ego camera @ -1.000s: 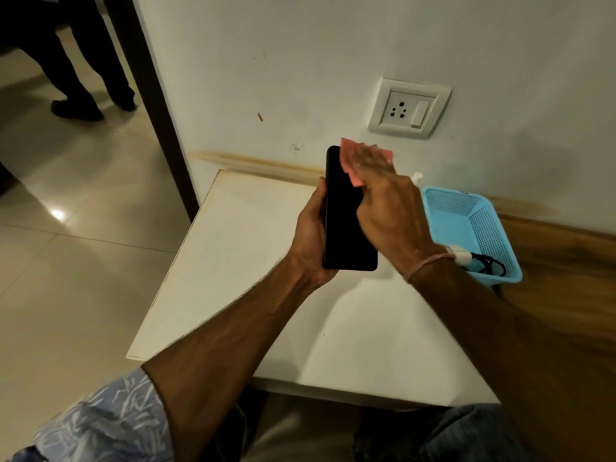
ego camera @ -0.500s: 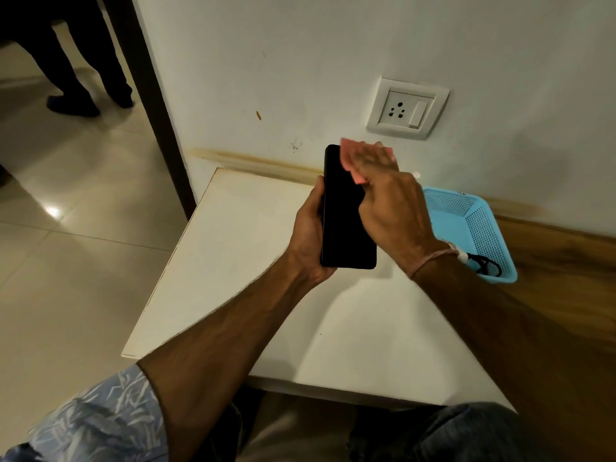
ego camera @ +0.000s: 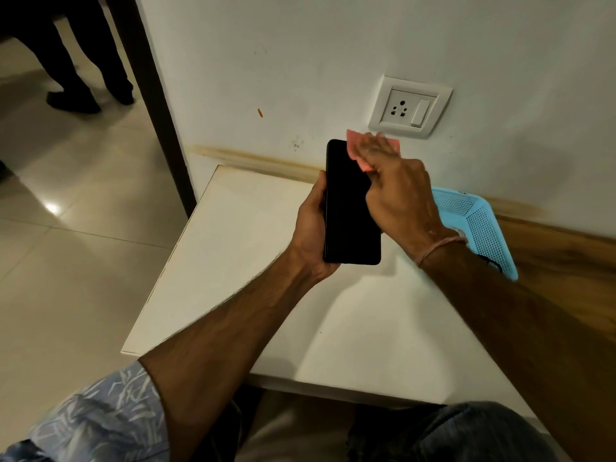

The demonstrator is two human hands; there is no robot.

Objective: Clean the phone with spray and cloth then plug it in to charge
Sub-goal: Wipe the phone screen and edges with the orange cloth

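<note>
My left hand (ego camera: 311, 228) grips a black phone (ego camera: 348, 208) by its left edge and holds it upright above the white table (ego camera: 233, 261), screen towards me. My right hand (ego camera: 396, 191) presses a pink cloth (ego camera: 355, 143) flat against the phone's upper right part. Only the cloth's corners show past my fingers. A white wall socket with a switch (ego camera: 410, 110) sits on the wall just above the cloth.
A light blue mesh basket (ego camera: 480, 221) stands on the table against the wall, behind my right wrist, with a black cable partly showing inside. A dark door frame (ego camera: 156, 105) borders the wall on the left. Another person's legs (ego camera: 83, 71) stand on the tiled floor beyond.
My right hand with the cloth has stayed at the phone's top right, shifting only slightly. My wrist now hides more of the basket's contents.
</note>
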